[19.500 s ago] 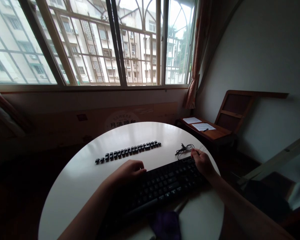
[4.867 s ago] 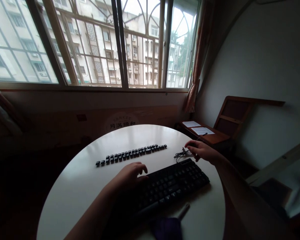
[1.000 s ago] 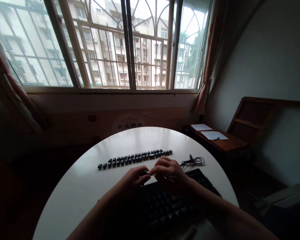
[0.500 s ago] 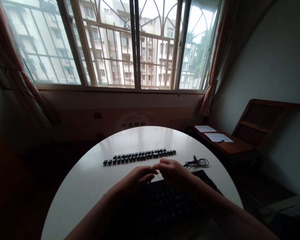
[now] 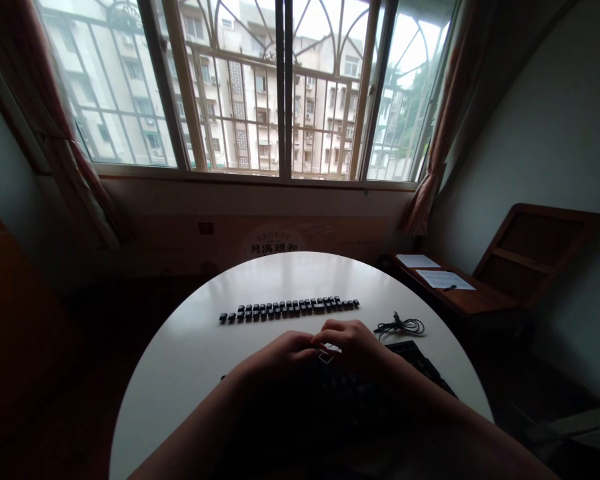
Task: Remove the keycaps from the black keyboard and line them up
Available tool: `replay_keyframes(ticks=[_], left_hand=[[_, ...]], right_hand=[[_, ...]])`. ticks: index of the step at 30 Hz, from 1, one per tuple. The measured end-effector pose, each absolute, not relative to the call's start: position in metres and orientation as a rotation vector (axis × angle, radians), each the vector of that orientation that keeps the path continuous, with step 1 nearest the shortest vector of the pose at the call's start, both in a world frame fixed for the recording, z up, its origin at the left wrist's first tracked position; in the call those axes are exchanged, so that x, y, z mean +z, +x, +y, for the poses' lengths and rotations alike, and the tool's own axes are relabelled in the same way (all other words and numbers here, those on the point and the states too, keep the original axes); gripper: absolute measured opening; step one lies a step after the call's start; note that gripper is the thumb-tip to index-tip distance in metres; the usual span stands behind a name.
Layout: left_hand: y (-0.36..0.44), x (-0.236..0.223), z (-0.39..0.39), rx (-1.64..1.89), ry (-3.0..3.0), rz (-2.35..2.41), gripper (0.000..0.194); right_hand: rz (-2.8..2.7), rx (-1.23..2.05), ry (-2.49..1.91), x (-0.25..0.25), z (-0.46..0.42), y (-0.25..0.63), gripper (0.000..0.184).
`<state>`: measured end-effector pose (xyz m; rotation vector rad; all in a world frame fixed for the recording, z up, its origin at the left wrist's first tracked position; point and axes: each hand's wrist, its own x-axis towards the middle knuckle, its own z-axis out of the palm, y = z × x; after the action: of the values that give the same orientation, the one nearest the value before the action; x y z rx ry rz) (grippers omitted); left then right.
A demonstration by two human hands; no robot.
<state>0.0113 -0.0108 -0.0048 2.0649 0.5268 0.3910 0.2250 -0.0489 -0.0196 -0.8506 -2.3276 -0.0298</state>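
A dark keyboard (image 5: pixel 347 393) lies in deep shadow beneath my forearms. Above its far edge my hands meet at the fingertips. My right hand (image 5: pixel 354 341) is closed around a thin wire keycap puller (image 5: pixel 326 357), whose wire loop shows below the fingers. The fingers of my left hand (image 5: pixel 286 348) are pinched together against the right fingertips; whatever they hold is hidden. Beyond the hands, black keycaps (image 5: pixel 290 309) stand in two long rows on the white round table (image 5: pixel 180 373).
A coiled black cable (image 5: pixel 403 326) lies right of the hands. Below it is a black part (image 5: pixel 414 357) along the keyboard's right side. A wooden chair (image 5: pixel 485 301) at the right bears paper sheets (image 5: pixel 445 279) and a dark pen. A barred window is ahead.
The view has shifted slightly, so the table and keycaps sit further right. My hands stay together, and the wire loop of the puller now shows more clearly between them.
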Motion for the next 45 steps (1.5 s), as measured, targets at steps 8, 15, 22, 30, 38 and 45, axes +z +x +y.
replay_keyframes(ticks=[8, 15, 22, 30, 38, 45], left_hand=[[0.009, -0.007, -0.005, 0.48, 2.274, 0.799, 0.044], [0.007, -0.008, -0.004, 0.34, 2.413, 0.882, 0.04], [0.005, -0.012, -0.002, 0.245, 2.414, 0.914, 0.045], [0.006, -0.009, -0.003, 0.21, 2.43, 0.938, 0.041], [0.006, -0.01, -0.004, 0.202, 2.449, 0.958, 0.039], [0.007, -0.004, -0.007, 0.181, 2.446, 0.954, 0.044]], right_hand=[[-2.122, 0.024, -1.092, 0.016, -0.023, 0.269, 0.016], [-1.957, 0.438, -1.688, 0.017, 0.055, 0.356, 0.023], [-1.899, 0.743, -1.908, -0.03, 0.075, 0.38, 0.023], [-1.856, 0.883, -1.889, -0.044, 0.082, 0.377, 0.026], [-1.835, 0.904, -1.874, -0.046, 0.083, 0.377, 0.03], [-1.808, 0.919, -1.872, -0.049, 0.084, 0.379, 0.03]])
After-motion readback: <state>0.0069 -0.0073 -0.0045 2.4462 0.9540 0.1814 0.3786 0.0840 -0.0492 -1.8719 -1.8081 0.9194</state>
